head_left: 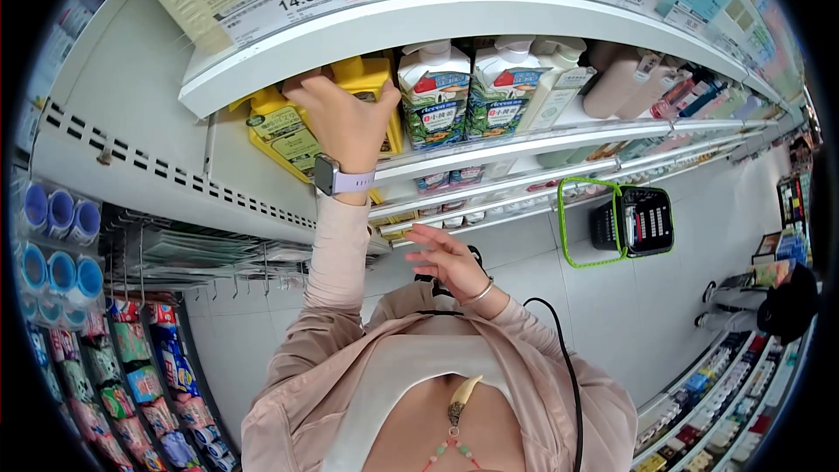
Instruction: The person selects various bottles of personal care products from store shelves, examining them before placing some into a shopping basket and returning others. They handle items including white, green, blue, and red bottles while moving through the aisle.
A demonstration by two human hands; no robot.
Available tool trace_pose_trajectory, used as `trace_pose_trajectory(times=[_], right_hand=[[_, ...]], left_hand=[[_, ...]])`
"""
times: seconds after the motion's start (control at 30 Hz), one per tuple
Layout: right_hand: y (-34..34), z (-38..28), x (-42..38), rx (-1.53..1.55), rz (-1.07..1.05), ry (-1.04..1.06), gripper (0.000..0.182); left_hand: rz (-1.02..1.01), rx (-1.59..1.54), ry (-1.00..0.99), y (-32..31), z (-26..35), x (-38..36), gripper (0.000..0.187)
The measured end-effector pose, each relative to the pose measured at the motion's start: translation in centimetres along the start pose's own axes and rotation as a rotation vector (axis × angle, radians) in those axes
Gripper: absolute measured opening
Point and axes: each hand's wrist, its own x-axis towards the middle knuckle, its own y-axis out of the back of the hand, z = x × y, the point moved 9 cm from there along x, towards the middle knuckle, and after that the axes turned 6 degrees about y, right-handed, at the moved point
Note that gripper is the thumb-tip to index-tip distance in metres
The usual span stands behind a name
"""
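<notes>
My left hand (354, 122), with a watch on its wrist, reaches onto the shelf. Its thumb and fingers are wrapped round a yellow pump bottle (371, 74) from both sides; the fingertips are partly hidden. Left of it, close against my fingers, another yellow bottle (284, 133) leans at a tilt. White pump bottles (433, 96) with blue and green labels stand to the right. Lower down, in front of my body, my right hand (453, 267) hangs in the air with fingers apart, holding nothing.
The white shelf edge (419, 13) with price tags overhangs the bottles. A black basket (648, 220) with a green handle stands on the floor to the right. Hanging packets (201, 249) line the left. A person (782, 301) is at the far right.
</notes>
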Motion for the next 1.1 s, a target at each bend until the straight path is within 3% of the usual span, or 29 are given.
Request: trace_pose_trajectory(times=[0.07,0.2,0.43,0.5,0.57,0.63,0.7,0.83,0.9,1.03,1.1], right_hand=[[0.3,0.8,-0.8,-0.013,0.035,-0.026,0.045],[1.4,1.7,-1.9,0.036,0.101,-0.017,0.044],[1.6,1.5,-3.8,-0.004,0.088,0.003,0.043],[2.1,1.3,-4.7,0.012,0.078,0.013,0.043],[3.2,0.8,-6.1,0.037,0.092,0.033,0.042],[4.4,0.2,-7.9,-0.012,0.079,0.035,0.041],[6.4,-0.6,-10.2,-0.006,0.104,0.061,0.04],[11.0,-2.7,-16.2,0.014,0.169,0.103,0.038],[14.3,-3.3,-19.3,0.06,0.224,0.151,0.038],[21.5,-4.6,-25.9,0.135,0.376,0.251,0.038],[24.1,-5.4,-29.1,0.135,0.444,0.254,0.038]], left_hand=[[0.073,-0.018,-0.086,0.8,0.8,0.0,0.069],[0.058,-0.015,-0.033,1.2,1.5,-0.6,0.058],[0.12,0.02,-0.012,1.5,2.1,-1.6,0.061],[0.127,0.038,-0.051,1.3,2.7,-1.9,0.067],[0.168,0.109,0.066,1.3,2.2,-2.1,0.077],[0.277,0.105,0.055,1.2,2.3,-2.1,0.082],[0.296,0.313,0.1,0.6,2.2,-2.0,0.088],[0.441,0.444,-0.054,0.2,3.0,-2.8,0.087],[0.396,0.496,-0.071,-0.3,2.7,-2.4,0.087],[0.406,0.512,-0.17,-0.9,1.8,-2.2,0.085],[0.404,0.33,-0.252,-0.1,3.0,-3.6,0.083]])
